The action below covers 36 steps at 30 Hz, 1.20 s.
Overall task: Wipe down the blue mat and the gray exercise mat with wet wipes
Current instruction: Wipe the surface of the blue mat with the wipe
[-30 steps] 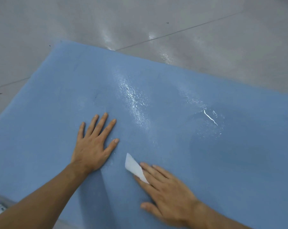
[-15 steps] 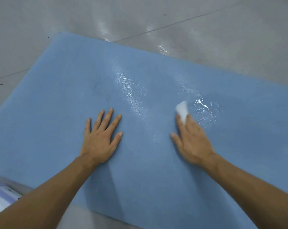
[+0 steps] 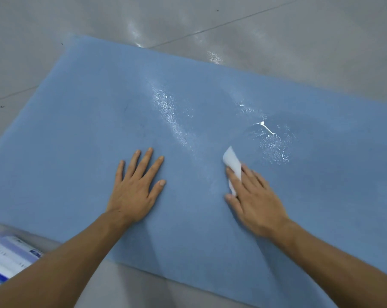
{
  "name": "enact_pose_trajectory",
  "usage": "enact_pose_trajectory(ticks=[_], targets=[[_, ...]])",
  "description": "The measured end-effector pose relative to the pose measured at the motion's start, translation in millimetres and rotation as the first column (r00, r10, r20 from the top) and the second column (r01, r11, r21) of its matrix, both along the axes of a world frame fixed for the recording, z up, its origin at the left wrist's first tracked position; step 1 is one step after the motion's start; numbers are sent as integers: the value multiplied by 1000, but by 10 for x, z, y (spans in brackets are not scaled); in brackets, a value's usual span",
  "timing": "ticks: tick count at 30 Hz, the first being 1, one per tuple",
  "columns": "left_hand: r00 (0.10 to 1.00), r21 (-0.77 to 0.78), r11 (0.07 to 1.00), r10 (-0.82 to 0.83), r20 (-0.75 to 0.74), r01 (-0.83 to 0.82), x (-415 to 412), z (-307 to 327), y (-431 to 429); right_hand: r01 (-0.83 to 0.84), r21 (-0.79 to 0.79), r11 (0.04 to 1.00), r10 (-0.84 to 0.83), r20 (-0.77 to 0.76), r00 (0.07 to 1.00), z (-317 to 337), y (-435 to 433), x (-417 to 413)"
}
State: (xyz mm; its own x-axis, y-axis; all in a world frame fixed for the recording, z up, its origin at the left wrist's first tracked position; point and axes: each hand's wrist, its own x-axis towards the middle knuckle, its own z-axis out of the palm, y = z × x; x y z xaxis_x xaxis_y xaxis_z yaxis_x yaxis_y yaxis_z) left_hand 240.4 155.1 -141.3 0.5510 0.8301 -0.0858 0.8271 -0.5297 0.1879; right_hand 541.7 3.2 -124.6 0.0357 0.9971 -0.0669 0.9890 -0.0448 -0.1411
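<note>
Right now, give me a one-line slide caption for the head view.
Left hand flat on the blue mat; right hand presses a white wet wipe beside wet streaks.

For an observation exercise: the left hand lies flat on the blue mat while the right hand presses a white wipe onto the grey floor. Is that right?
No. The head view shows the right hand pressing the white wipe onto the blue mat, not the floor.

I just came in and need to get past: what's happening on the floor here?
A person is wiping the blue mat on the floor. The right hand presses a wet wipe flat onto it, beside a wet, shiny patch. The left hand rests flat on the mat. A pack lies off its near left edge.
</note>
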Motion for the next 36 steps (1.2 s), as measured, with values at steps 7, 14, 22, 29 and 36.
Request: enact_pose_trajectory(ticks=[7,14,22,29,36], targets=[[999,22,1000,17,-32,-16,16,-4,-88,310,-127,942,-319,-54,946,145,132,609],[998,25,999,29,-51,-27,13,3,-111,-240,-54,969,234,-94,968,59,-185,-357],[999,15,999,29,-36,-29,13,13,-113,-387,-24,922,388,28,921,-17,-120,-289],[1000,-9,1000,22,-16,-23,17,37,-92,28,0,1000,-28,27,999,-16,567,301],[1000,4,1000,10,-22,-10,57,42,-55,16,-22,1000,-19,-140,990,-42,559,-65]])
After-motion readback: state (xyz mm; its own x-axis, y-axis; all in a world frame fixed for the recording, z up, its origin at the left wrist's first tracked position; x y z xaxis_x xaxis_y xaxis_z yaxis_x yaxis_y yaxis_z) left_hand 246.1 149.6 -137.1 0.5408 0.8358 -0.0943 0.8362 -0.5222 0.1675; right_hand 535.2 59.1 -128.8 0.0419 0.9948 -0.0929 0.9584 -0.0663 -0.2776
